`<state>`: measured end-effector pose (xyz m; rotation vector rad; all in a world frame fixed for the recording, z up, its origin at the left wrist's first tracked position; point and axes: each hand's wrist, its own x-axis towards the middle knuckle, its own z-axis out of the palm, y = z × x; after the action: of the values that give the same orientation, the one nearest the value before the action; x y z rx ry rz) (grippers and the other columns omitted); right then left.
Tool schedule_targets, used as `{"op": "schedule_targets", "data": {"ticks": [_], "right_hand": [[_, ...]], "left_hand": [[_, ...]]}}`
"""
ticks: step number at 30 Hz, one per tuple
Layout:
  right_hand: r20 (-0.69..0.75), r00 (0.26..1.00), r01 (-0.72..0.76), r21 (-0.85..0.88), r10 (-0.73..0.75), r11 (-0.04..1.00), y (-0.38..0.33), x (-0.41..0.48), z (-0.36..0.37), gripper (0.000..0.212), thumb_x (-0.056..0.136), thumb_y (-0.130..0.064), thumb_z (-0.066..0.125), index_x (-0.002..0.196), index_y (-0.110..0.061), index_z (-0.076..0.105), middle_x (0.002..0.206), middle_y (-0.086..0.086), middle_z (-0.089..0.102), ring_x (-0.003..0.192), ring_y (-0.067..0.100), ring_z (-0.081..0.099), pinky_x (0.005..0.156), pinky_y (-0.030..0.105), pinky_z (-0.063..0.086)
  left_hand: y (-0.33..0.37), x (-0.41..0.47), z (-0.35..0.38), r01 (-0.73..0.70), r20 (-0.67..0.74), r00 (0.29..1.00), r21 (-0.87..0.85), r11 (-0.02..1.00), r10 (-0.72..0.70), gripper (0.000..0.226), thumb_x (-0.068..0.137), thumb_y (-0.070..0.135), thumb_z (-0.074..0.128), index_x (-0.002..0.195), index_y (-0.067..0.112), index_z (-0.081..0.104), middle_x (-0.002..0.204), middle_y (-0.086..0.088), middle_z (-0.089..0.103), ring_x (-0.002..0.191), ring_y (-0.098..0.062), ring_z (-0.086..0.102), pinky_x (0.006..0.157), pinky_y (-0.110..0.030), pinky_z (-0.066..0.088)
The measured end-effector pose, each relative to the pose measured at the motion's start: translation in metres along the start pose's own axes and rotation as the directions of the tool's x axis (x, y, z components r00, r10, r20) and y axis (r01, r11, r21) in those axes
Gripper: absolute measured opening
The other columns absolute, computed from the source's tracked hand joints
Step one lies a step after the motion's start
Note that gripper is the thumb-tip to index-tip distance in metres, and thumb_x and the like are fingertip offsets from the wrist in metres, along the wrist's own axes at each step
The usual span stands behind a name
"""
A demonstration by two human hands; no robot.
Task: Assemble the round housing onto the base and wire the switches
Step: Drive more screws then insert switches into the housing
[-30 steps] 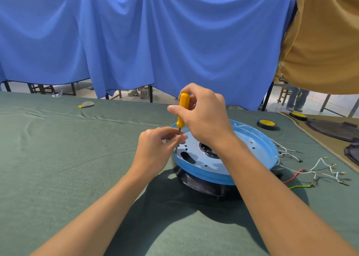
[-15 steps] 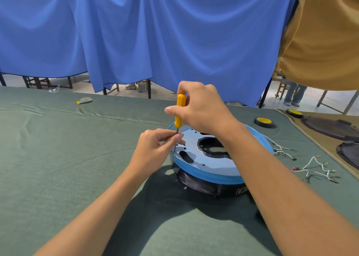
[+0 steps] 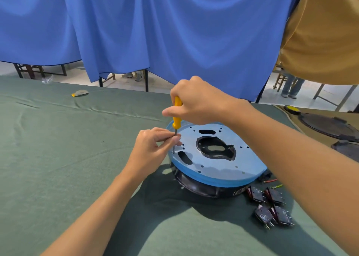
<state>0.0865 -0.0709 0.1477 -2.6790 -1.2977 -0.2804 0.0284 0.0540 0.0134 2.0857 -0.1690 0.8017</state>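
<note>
There is little to read here: the black base (image 3: 204,188) carries a pale label near its front right edge, too small and skewed to make out, and one of the four dark switches (image 3: 269,207) lying on the green cloth (image 3: 58,158) just beside it shows a whitish mark on its face that I cannot read either. The blue round housing (image 3: 213,164) sits on top of the base, near the middle of the table, its flat face dotted with holes and cut-outs. The right hand (image 3: 198,102) is closed around the yellow handle of a screwdriver (image 3: 177,118) held upright over the housing's left edge, and the palm covers the top of the handle. The left hand (image 3: 153,149) pinches the thin metal shaft just above the plate; the fingertips hide whether a screw sits under the tip. A red and a green wire (image 3: 271,181) poke out behind the right forearm, their ends hidden. At the far right, dark round lids (image 3: 328,123) and a yellow-topped disc (image 3: 291,108) are cut off by the frame edge.
</note>
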Motion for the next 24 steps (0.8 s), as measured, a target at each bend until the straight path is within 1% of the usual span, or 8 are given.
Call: {"op": "schedule_targets", "data": {"ticks": [4,7,10,14,17,19,21,24], "right_hand": [[0.044,0.998,-0.048,-0.067,0.051,0.997,0.001,0.006,0.001,0.043,0.09,-0.053,0.056,0.069,-0.018,0.042,0.072,0.002,0.042,0.066,0.023,0.048,0.053,0.032,0.034],[0.148,0.987,0.071,-0.055,-0.062,0.996,0.002,0.004,-0.006,0.025,0.087,-0.044,0.064,0.09,-0.02,0.054,0.079,-0.012,0.046,0.077,0.01,0.047,0.062,0.032,0.037],[0.087,0.992,0.086,0.0,-0.086,0.996,0.004,0.002,-0.007,0.023,0.086,-0.04,0.067,0.074,-0.023,0.056,0.069,-0.012,0.047,0.063,-0.001,0.041,0.056,0.029,0.036],[0.057,0.997,-0.053,-0.002,0.053,0.999,0.006,0.005,0.003,0.042,0.089,-0.048,0.059,0.063,-0.019,0.043,0.064,0.002,0.043,0.065,0.016,0.046,0.05,0.03,0.028],[0.141,0.989,-0.051,-0.02,0.053,0.999,0.006,0.005,-0.001,0.041,0.088,-0.053,0.059,0.078,-0.013,0.057,0.064,0.001,0.061,0.067,0.02,0.062,0.052,0.029,0.042],[0.169,0.986,0.027,-0.051,-0.018,0.998,0.005,0.004,-0.006,0.028,0.086,-0.046,0.064,0.09,-0.018,0.059,0.077,-0.011,0.058,0.08,0.013,0.053,0.062,0.031,0.043],[0.138,0.988,0.08,-0.051,-0.072,0.996,0.003,0.004,-0.007,0.012,0.089,-0.033,0.064,0.087,-0.022,0.06,0.081,-0.011,0.054,0.083,0.01,0.05,0.065,0.032,0.043],[0.096,0.995,0.022,-0.084,-0.013,0.996,0.001,0.006,0.003,0.03,0.096,-0.031,0.053,0.07,-0.018,0.053,0.073,0.004,0.048,0.084,0.032,0.058,0.06,0.036,0.044]], "left_hand": [[0.0,0.001,0.001,-0.014,-0.127,0.992,0.015,1.0,0.015,0.009,0.075,0.011,0.081,0.084,0.007,0.08,0.078,0.007,0.071,0.072,-0.004,0.065,0.067,-0.011,0.047],[0.0,0.003,-0.002,-0.022,-0.046,0.999,0.034,0.999,0.024,0.007,0.084,0.009,0.075,0.08,0.01,0.081,0.079,0.006,0.073,0.079,-0.005,0.065,0.073,-0.015,0.048],[-0.001,0.002,-0.005,0.035,0.071,0.997,0.0,0.999,-0.035,0.015,0.091,0.015,0.067,0.086,0.015,0.081,0.087,0.009,0.074,0.09,-0.004,0.065,0.08,-0.019,0.048],[0.003,-0.001,0.002,0.024,-0.036,0.999,0.0,1.0,-0.024,0.01,0.084,0.019,0.076,0.088,0.01,0.08,0.084,0.002,0.074,0.08,-0.009,0.068,0.078,-0.032,0.054],[0.002,0.001,0.003,0.008,-0.077,0.997,0.018,1.0,-0.007,0.005,0.08,0.013,0.079,0.08,0.008,0.079,0.075,0.003,0.075,0.071,-0.007,0.067,0.081,-0.045,0.053],[0.002,0.002,0.001,-0.019,-0.031,0.999,0.049,0.999,0.021,0.008,0.084,0.011,0.075,0.078,0.01,0.08,0.076,0.008,0.074,0.074,-0.001,0.065,0.087,-0.046,0.049],[0.002,0.002,0.001,-0.028,0.024,0.999,0.044,0.999,0.027,0.013,0.089,0.012,0.07,0.08,0.012,0.081,0.081,0.011,0.073,0.081,-0.001,0.064,0.091,-0.045,0.047],[0.002,0.0,0.004,-0.014,0.037,0.999,0.06,0.998,0.012,0.014,0.092,0.018,0.068,0.088,0.015,0.08,0.088,0.013,0.072,0.09,-0.009,0.067,0.094,-0.051,0.044]]}}
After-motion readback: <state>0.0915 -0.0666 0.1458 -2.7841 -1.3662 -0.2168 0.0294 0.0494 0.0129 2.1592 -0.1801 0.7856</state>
